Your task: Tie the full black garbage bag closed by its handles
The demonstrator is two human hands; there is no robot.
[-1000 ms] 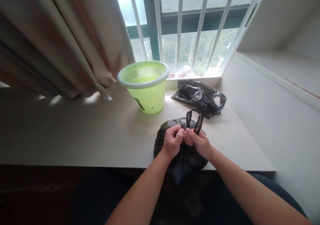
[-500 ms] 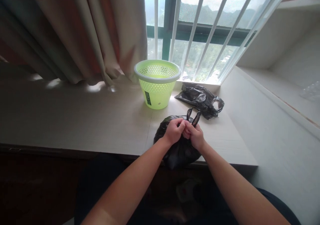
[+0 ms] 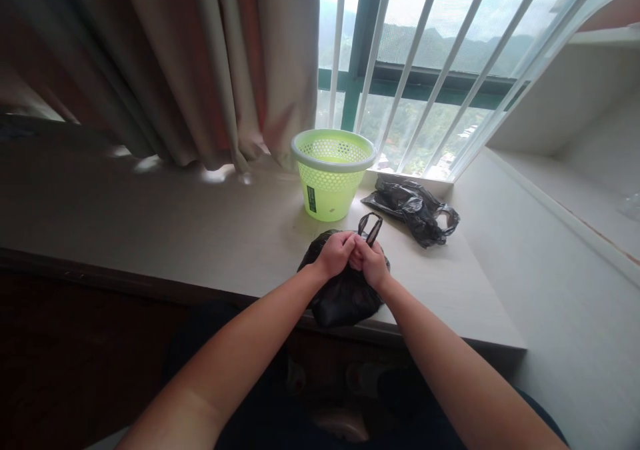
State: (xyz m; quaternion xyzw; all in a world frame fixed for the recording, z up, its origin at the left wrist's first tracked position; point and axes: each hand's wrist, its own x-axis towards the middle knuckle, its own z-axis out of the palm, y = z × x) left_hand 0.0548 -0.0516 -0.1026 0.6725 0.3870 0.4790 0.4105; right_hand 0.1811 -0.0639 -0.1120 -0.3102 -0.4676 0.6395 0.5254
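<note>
A filled black plastic bag rests at the front edge of the pale ledge, bulging over it slightly. Both fists meet at its gathered top. My left hand is closed on the bag's neck, knuckles against the other hand. My right hand grips the same top from the right, and a handle loop of the bag stands up above it. The exact pinch of the fingers is hidden. Behind the bag stands a light green perforated basket with a grey rim, upright.
A second black plastic bag, crumpled and flat, lies right of the basket. Behind are a barred window and a long curtain. A white side panel bounds the ledge on the right.
The view has shifted, so the basket and flat bag appear further right. Both hands stay clenched together at the filled bag's top; only one handle loop now stands out clearly.
</note>
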